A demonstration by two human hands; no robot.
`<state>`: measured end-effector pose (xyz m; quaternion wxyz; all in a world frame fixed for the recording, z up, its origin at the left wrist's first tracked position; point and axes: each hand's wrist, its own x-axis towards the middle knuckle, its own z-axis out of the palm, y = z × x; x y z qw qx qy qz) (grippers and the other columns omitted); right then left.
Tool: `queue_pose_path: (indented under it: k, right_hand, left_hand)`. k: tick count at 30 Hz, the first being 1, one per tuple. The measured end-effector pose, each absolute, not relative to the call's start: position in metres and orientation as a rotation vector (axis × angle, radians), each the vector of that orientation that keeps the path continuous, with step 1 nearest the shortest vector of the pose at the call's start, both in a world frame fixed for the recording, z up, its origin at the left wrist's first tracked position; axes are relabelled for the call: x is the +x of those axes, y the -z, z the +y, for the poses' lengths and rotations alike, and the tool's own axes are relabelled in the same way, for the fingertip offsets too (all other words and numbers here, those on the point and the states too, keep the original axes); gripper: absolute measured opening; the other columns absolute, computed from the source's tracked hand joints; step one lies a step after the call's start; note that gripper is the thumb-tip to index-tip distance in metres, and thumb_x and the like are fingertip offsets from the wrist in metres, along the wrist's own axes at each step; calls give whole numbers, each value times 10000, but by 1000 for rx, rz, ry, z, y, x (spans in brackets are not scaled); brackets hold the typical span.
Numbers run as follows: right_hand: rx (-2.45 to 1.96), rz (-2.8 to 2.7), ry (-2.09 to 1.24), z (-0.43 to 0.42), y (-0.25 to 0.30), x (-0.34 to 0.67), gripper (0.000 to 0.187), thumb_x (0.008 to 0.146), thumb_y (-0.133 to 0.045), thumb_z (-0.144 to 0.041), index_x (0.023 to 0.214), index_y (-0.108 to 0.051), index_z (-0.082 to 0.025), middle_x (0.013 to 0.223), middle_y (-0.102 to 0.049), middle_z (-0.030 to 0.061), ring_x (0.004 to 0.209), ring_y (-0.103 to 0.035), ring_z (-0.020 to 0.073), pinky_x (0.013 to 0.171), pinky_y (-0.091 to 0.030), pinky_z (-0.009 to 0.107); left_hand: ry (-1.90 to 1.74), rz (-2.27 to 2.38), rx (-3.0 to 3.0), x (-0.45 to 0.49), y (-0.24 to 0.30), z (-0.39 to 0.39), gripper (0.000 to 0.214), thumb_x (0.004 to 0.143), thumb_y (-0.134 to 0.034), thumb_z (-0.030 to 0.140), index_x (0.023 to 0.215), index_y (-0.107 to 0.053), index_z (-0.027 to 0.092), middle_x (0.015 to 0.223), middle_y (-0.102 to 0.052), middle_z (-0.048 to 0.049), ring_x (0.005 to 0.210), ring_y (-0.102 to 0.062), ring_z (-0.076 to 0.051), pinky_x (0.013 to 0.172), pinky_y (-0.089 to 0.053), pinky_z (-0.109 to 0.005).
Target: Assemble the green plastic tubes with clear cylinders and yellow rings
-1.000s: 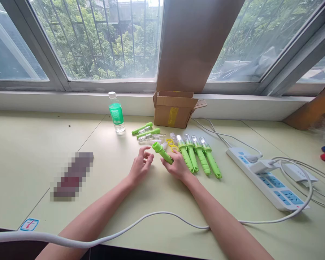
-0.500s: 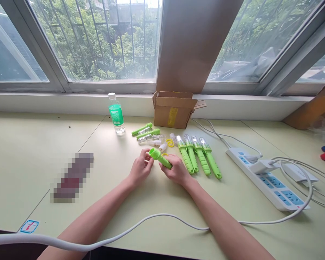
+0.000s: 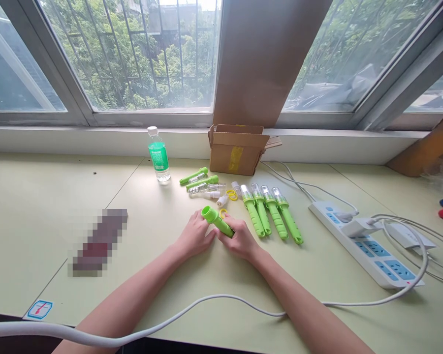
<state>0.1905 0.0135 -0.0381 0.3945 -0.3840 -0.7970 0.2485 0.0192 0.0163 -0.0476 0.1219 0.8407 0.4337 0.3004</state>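
Note:
My right hand [image 3: 240,240] is wrapped round a bright green plastic handle [image 3: 223,224], a hollow tube. Its wide threaded mouth points up and to the left. My left hand [image 3: 195,236] rests low beside that mouth, back upward, with the thumb apart from the fingers. Its fingertips are partly hidden behind the handle. Just beyond the handle lies a yellow ring [image 3: 223,213]. Two more yellow rings [image 3: 231,195] lie farther back, close to a small white part with a clear end [image 3: 222,200].
Several green sticks with clear caps [image 3: 269,211] lie to the right. Loose green handles [image 3: 202,182] and clear caps [image 3: 217,187] lie behind my hands. A water bottle [image 3: 158,157], cardboard box [image 3: 232,152] and power strip [image 3: 365,246] stand around; a white cable [image 3: 221,296] crosses in front.
My left hand has lowered and turned back upward, its fingers now behind the handle's mouth. The handle has shifted slightly down and left in my right hand, showing more of the yellow ring.

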Motion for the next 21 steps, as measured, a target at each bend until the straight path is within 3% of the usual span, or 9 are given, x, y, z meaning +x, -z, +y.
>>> queue_pose_path:
  k: [4,9,13,21]
  right_hand:
    - [-975,-1956,-740,9,34,189,273,798,-544,-225,594,-365,-195,581,-332,-42,551,-310,104,543,-302,252]
    - [-1008,-1856,-877,6,36,188,278,831,-536,-270,587,-437,-181,553,-350,-39,514,-311,97,483,-257,251]
    - [-1017,-1772,-838,3,37,186,261,824,-557,-275,594,-486,-175,551,-403,-32,505,-352,102,488,-292,257]
    - [-1096,-1510,-841,8,35,189,286,829,-583,-336,588,-583,-183,614,-604,35,615,-561,181,616,-436,318]
  left_hand:
    - [-781,1269,2515,19,46,15,372,862,-463,224,1231,-510,234,1157,-536,-104,1096,-494,-256,974,-422,-465]
    - [-745,1319,2505,19,44,13,258,885,-435,247,1113,-554,227,1142,-512,-101,1075,-496,-256,945,-442,-451]
    - [-746,1311,2486,19,45,14,253,891,-436,265,1122,-530,226,1188,-491,-107,1107,-492,-256,960,-432,-462]
    - [-750,1325,2496,18,49,15,189,879,-474,278,1048,-518,205,1247,-456,-118,1160,-472,-265,982,-416,-472]
